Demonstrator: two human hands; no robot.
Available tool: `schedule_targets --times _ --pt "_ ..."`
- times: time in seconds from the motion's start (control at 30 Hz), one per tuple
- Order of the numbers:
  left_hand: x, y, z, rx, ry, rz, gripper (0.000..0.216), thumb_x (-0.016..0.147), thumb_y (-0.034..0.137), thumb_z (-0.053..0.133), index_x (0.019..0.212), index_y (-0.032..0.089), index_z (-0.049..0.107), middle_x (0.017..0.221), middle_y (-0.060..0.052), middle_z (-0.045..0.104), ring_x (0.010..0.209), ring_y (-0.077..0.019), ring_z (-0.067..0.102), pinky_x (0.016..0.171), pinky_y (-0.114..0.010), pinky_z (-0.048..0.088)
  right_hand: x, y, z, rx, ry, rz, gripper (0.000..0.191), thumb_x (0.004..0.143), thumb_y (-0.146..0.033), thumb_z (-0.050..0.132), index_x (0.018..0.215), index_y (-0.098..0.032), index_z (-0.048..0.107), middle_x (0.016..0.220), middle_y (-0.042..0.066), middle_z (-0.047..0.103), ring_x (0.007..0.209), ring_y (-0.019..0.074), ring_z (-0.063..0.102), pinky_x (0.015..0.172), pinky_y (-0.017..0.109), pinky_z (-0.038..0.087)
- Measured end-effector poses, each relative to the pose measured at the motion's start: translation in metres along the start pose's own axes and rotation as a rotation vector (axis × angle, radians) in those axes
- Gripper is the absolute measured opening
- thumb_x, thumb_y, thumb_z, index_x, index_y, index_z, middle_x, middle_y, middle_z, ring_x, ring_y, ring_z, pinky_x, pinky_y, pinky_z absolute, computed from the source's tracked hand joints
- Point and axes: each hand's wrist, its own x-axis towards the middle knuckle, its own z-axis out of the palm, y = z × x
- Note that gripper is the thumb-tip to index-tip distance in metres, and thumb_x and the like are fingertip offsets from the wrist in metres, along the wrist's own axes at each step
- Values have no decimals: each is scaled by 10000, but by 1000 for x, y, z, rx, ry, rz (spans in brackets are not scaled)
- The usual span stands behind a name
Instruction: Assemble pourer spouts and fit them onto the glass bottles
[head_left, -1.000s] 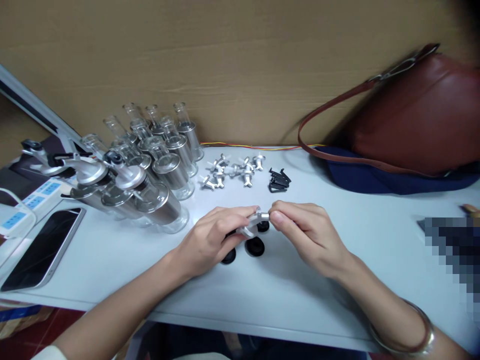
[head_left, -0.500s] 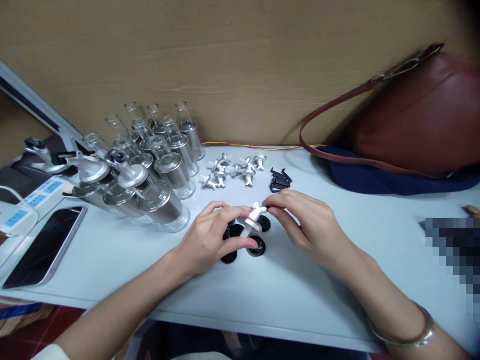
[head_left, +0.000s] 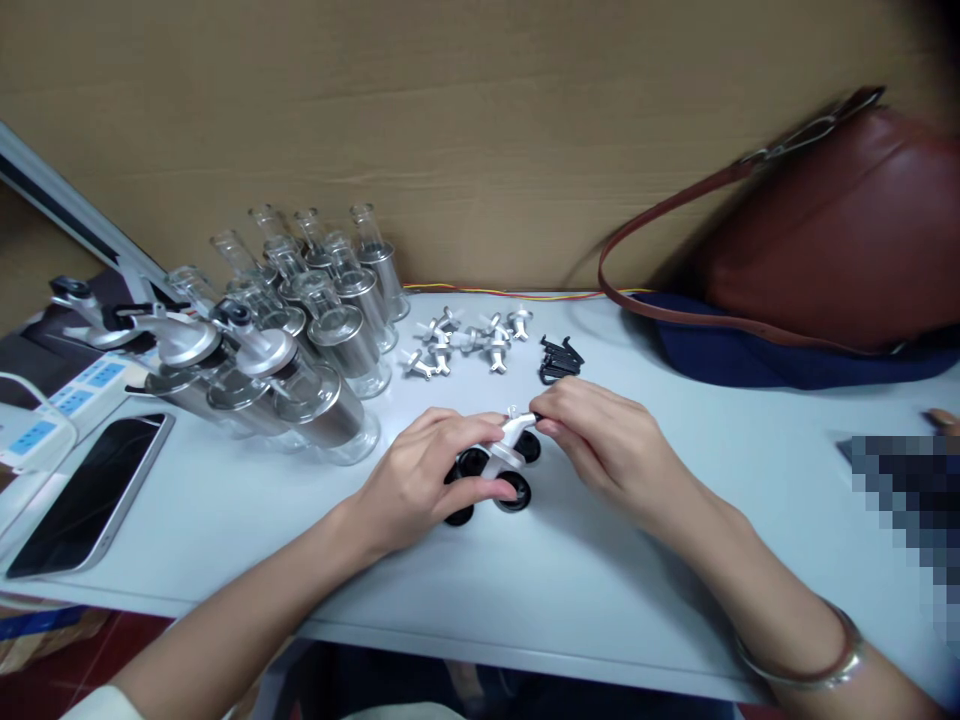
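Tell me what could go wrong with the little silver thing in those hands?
The silver spout might slip, because the left fingers only pinch it. If it dropped, it could bump the round black pieces close by. The small black bit at its end might get lost, since it barely shows beside the right fingers.

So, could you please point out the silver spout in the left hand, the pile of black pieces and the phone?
Silver spout [head_left: 508,455], head view: on its round collar.
Pile of black pieces [head_left: 561,362], head view: on its middle.
Phone [head_left: 91,495], head view: on its dark screen.
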Motion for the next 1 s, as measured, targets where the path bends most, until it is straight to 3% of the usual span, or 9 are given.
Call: schedule_targets --times 0.2,0.43,0.53,0.63,0.77,0.87,1.0 --pt "-1 0 0 -13 -19 4 297 905 359 601 1105 151 529 1028 -148 744 875 -177 719 762 -289 582 1 -4 -3 160 -14 98 257 1018 -197 365 786 -206 475 639 -14 503 557 115 461 531 226 378" --pt "-1 -2 -3 54 -92 109 149 969 128 477 1105 136 538 1114 -176 717 1089 -209 680 849 -329 574 2 -11 -5 578 -165 453 443 1023 -428 336 638 -212 362 553 -47 373 489 98 348 486 230 321" --pt "0 -1 -4 91 -111 110 135 973 151 481 1092 133 544 1113 -169 719 1073 -205 685 851 -321 568 0 -12 -3 680 -206 543 478 1022 -476 300 628 -213 367 561 -34 388 517 111 376 514 238 358" --pt "2 1 -5 99 -74 47 234 957 318 532 1105 137 529 1017 -137 744 899 -174 714 788 -291 572 -2 -10 -1 491 -121 470 393 1036 -409 292 746 -206 463 618 -20 482 555 123 456 552 244 388" --pt "4 2 -5 132 -41 -1 337 935 441 506 1128 164 511 899 -73 753 719 -147 684 761 -306 565 -4 -5 -2 163 -41 224 167 1023 -259 366 976 -210 519 759 4 626 645 138 569 634 255 433" --pt "3 2 -3 126 -25 9 355 929 461 497 1134 171 500 873 -52 746 677 -136 668 769 -304 556 -3 -3 -2 52 -30 112 133 1009 -211 401 958 -205 524 796 18 659 669 145 599 668 262 455" --pt "2 1 -1 88 -14 33 383 909 464 530 1142 161 500 847 -60 739 690 -147 667 742 -297 553 -1 -3 2 1 -51 97 203 1020 -215 357 894 -200 515 738 15 643 620 143 583 617 260 452"
